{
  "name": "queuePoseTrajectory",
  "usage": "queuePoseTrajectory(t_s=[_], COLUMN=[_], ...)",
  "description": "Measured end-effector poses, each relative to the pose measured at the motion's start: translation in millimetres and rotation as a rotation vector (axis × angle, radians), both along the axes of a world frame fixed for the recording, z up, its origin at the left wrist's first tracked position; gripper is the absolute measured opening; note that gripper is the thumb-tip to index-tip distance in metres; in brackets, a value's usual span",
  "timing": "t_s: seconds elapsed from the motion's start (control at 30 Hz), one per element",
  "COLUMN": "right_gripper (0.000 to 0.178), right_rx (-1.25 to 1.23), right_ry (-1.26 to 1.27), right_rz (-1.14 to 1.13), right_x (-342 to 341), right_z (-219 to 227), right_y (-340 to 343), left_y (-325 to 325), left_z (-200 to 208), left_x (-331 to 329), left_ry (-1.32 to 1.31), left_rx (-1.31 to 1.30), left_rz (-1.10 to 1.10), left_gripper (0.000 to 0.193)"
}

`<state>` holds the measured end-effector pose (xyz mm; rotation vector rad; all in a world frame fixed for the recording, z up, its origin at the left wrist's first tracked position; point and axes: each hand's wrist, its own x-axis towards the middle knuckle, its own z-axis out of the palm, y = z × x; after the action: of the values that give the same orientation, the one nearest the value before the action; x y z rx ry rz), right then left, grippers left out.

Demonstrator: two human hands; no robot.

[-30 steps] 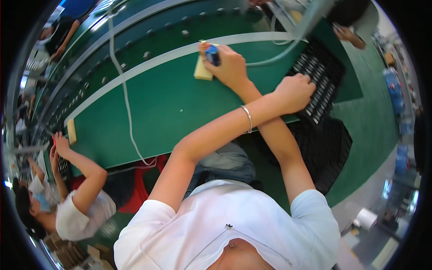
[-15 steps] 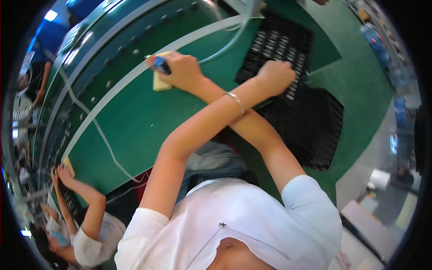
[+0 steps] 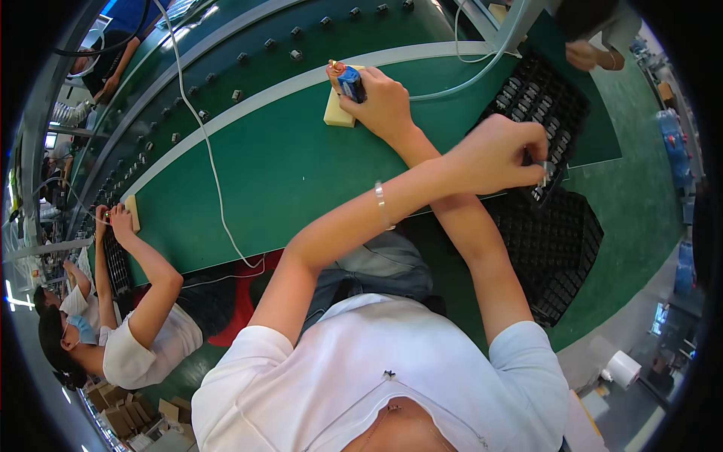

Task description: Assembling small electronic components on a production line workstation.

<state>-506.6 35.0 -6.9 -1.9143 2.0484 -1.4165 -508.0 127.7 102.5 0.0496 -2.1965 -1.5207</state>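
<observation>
In the head view, the person's bare forearms crossed over the green flat surface (image 3: 286, 173), the left one passing above the right one, with a shiny silver bracelet (image 3: 380, 197) around its wrist. The left hand (image 3: 501, 154) had thumb and forefinger pressed together on a small silver metal part (image 3: 547, 169), its other fingers curled in. That part sat at the fingertips, above the lower edge of a black plastic tray (image 3: 574, 113) filled with rows of little silver pieces, which extended beyond the hand. Nearer the body, below that hand, another black plastic tray (image 3: 565, 248) lay at a slant. The right hand (image 3: 382, 104) was closed around a blue rounded object with an orange end (image 3: 351, 84), its fingers partly hiding it. Just under this hand was a pale yellow rectangular block (image 3: 339, 114). A translucent pale tube (image 3: 452, 97) curved away to the right of the right hand, and a thin white cable (image 3: 214, 169) crossed the surface well to its left. Beyond the right hand, past a pale grey rail (image 3: 422, 51), small silver pieces stood spaced out on a dark green strip (image 3: 346, 41).
</observation>
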Motion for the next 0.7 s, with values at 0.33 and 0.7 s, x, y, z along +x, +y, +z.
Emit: queuePoseTrajectory(t_s=[0.33,0.7], right_gripper=[0.038,0.05], right_rx=[0.033,0.127], right_ry=[-0.085,0.04], right_rz=[0.047,-0.069], right_x=[-1,-32], right_z=[9,11], right_y=[-9,-148], left_y=[-106,-180], left_z=[-20,-107], left_x=[148,201], left_ry=[0.424,0.407], left_rx=[0.386,0.791], left_rz=[0.651,0.95], left_gripper=[0.028,0.029])
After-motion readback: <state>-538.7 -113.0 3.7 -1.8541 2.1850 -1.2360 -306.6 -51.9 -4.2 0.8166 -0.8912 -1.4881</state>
